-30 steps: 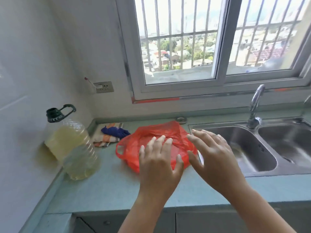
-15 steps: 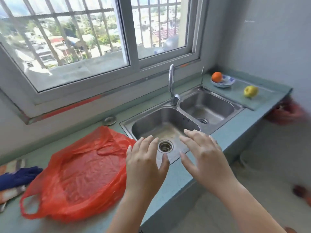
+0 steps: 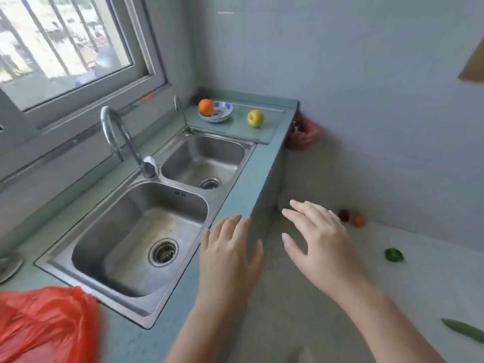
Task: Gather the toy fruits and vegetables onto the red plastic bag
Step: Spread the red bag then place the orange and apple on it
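view swung right – red plastic bag (image 3: 44, 326) now bottom-left; left hand (image 3: 230, 260), right hand (image 3: 322, 244) spread, empty.

- red plastic bag (image 3: 44, 326), near left, bright orange-red
- counter (image 3: 246, 189) is teal-ish
- far end: orange fruit (image 3: 206, 107) in a white bowl (image 3: 222, 112) with blue pattern, yellow apple (image 3: 255, 118)
- floor (image 3: 392, 297) pale grey, with a green pepper (image 3: 393, 254), dark red (image 3: 343, 215) and orange (image 3: 358, 220) bits

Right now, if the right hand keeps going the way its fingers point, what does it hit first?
Probably nothing soon. The right hand, open and empty, points up-left past the counter end. Its line in the image runs toward the counter's side face, then the yellow apple, but depth is unclear.
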The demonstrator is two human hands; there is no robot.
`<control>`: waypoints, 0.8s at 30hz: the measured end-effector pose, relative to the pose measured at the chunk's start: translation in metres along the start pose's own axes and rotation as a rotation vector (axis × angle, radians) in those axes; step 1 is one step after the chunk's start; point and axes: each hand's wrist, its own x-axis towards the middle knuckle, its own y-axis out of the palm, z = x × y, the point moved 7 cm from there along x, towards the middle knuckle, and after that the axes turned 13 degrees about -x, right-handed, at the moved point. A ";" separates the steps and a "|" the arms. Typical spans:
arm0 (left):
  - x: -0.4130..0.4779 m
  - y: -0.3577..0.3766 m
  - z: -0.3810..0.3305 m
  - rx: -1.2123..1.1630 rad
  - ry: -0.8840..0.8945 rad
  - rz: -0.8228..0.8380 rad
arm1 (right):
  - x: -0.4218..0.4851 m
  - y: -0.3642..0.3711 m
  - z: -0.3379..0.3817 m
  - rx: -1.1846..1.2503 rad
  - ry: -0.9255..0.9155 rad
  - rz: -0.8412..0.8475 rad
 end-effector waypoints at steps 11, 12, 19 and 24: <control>0.134 0.130 -0.079 -0.007 0.085 0.042 | 0.094 0.007 -0.161 0.007 0.029 -0.065; 0.145 0.140 -0.085 -0.011 0.088 0.039 | 0.105 0.008 -0.174 0.007 0.029 -0.071; 0.203 0.188 -0.077 0.001 0.050 0.055 | 0.166 0.035 -0.222 0.035 0.019 -0.055; 0.252 0.204 -0.041 -0.003 0.006 0.002 | 0.222 0.075 -0.226 0.042 -0.019 -0.024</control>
